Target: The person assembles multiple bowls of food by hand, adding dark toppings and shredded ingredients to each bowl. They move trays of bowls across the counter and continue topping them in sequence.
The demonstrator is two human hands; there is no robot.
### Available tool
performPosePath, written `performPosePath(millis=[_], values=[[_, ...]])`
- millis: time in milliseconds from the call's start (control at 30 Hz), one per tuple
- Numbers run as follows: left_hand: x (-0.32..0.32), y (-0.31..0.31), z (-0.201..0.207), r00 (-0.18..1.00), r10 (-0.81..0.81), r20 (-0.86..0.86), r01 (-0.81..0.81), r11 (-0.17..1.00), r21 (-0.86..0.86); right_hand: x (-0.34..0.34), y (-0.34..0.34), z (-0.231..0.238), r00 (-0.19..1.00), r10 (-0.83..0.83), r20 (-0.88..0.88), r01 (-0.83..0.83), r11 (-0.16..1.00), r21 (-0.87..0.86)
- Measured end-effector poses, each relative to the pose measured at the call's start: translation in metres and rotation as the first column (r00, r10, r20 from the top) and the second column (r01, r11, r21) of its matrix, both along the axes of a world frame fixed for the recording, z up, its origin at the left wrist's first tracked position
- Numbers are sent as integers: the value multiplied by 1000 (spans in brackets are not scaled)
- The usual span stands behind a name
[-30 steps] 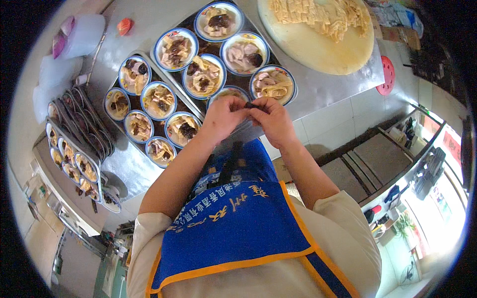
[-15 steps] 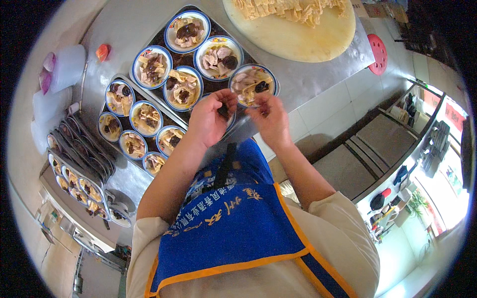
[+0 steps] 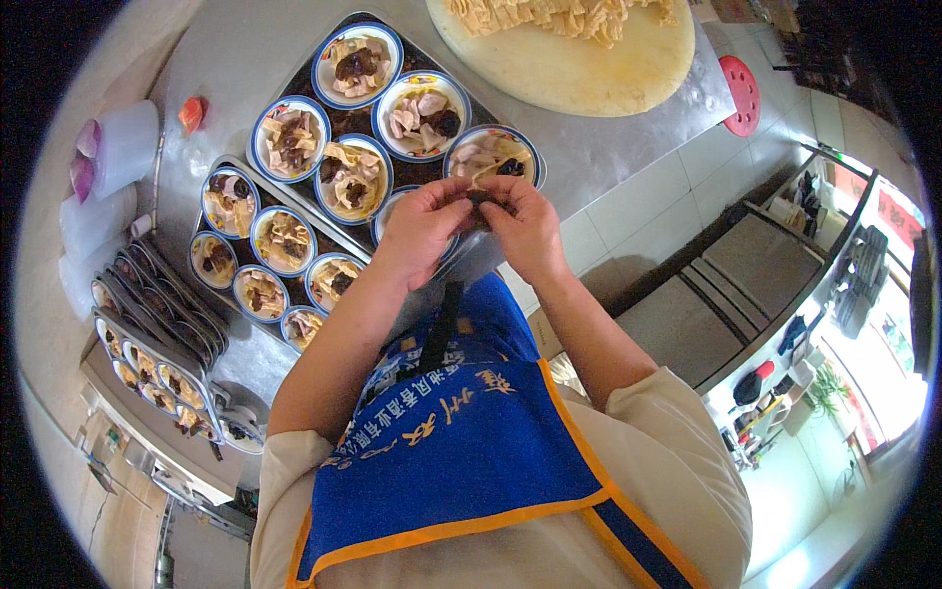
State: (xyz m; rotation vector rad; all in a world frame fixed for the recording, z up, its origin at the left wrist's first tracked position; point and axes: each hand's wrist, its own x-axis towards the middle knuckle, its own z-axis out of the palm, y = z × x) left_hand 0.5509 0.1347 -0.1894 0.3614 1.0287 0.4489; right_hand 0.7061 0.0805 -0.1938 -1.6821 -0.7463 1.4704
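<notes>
My left hand and my right hand meet fingertip to fingertip, both pinching a small dark piece of food that looks like black wood ear fungus. They are just over the near edge of a dark tray of blue-rimmed bowls. Right beyond my fingers is a bowl with pale meat slices and a dark piece. Another bowl lies mostly hidden under my left hand, so its contents cannot be made out. Several other bowls hold pale meat, yellowish strips and dark fungus.
A second tray of filled bowls sits to the left, with stacked dark trays beyond it. A round cutting board bears yellowish strips at the back. A red stool stands past the metal table's right edge.
My hands have come together, the right one moving left toward the left one. The dark piece now shows between both sets of fingers. The whole view has shifted slightly.
</notes>
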Motion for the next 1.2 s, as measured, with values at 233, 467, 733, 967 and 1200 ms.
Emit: performPosePath(millis=[233,467,733,967,1200], values=[[-2,5,-2,973,-165,-164,166,986,-7,-1,-4,-4,999,-38,13,38,999,-16],[0,10,11,883,-244,-400,305,947,98,-1,-3,-13,978,-80,-193,68,995,-68],[-9,45,8,565,23,-825,531,756,384,8,10,8,978,10,209,-25,997,69],[-13,86,-16,412,174,-895,774,452,444,14,26,4,616,216,757,-410,909,75],[-25,82,-14,509,96,-856,763,410,500,18,37,7,608,243,756,-405,914,32]])
